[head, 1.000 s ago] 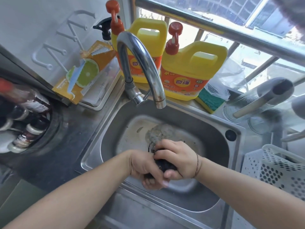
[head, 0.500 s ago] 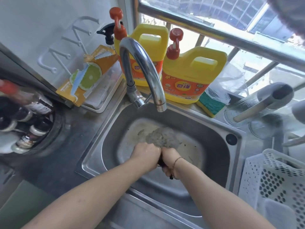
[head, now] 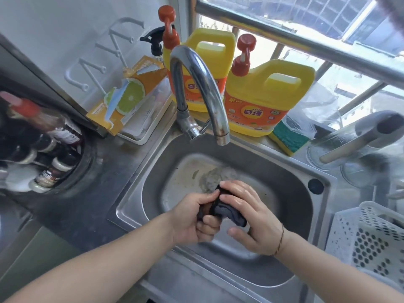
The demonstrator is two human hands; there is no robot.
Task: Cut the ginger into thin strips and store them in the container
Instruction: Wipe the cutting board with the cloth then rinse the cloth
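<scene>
Jugs (head: 251, 92) behind sink (head: 301, 178), basket (head: 371, 241) rt.

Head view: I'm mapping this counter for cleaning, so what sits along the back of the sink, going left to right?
Citrus-print box → black spray bottle → faucet → right yellow detergent jug → green sponge → glass jars.
</scene>
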